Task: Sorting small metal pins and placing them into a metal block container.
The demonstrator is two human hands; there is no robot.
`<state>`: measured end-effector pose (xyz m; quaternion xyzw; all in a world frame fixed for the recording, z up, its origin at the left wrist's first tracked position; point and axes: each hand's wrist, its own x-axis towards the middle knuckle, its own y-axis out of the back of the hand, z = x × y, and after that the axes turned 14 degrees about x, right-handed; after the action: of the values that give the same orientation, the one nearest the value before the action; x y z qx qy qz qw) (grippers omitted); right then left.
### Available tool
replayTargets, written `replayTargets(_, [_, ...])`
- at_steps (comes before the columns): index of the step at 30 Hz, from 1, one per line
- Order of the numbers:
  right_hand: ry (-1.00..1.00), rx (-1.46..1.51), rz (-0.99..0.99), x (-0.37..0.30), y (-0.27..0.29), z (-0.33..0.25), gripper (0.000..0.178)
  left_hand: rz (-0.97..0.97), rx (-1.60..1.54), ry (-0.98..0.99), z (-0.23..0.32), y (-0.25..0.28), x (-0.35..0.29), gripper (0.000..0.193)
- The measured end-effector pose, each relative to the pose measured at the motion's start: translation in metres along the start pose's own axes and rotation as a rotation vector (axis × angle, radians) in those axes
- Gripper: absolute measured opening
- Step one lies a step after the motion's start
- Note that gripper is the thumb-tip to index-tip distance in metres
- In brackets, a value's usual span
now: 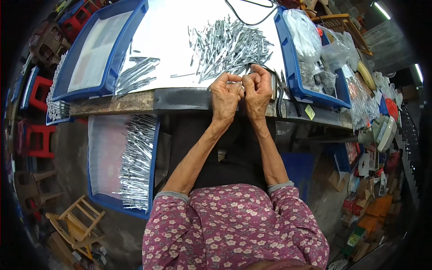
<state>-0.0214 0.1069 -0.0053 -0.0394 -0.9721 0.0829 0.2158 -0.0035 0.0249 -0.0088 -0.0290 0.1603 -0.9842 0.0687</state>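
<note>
At the table's front edge, my left hand and my right hand meet, fingertips closed together. Whatever they pinch is too small and covered to make out. Just beyond them a heap of thin grey metal strips lies spread on the white tabletop. A smaller bunch of similar strips rests to the left. Close by my right hand lie black-handled pliers and another dark hand tool, side by side.
A blue tray stands at the left of the table. Another blue tray at the right holds clear plastic bags. Below the table, at left, a blue crate holds many metal rods. Red stools stand further left.
</note>
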Motion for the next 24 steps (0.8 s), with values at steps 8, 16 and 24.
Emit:
replayTargets(8, [0.18,-0.27,0.049,0.001,-0.015,0.01,0.023,0.115,0.253,-0.109,-0.006,0.004,0.002,0.004])
replayTargets(16, [0.069,-0.303,-0.03,0.003,-0.015,0.007,0.031,0.131,0.416,-0.184,0.005,0.017,0.006,0.002])
replayTargets(24, [-0.115,-0.228,-0.076,-0.005,0.011,-0.006,0.024,0.285,1.167,-0.449,0.017,0.047,0.027,0.019])
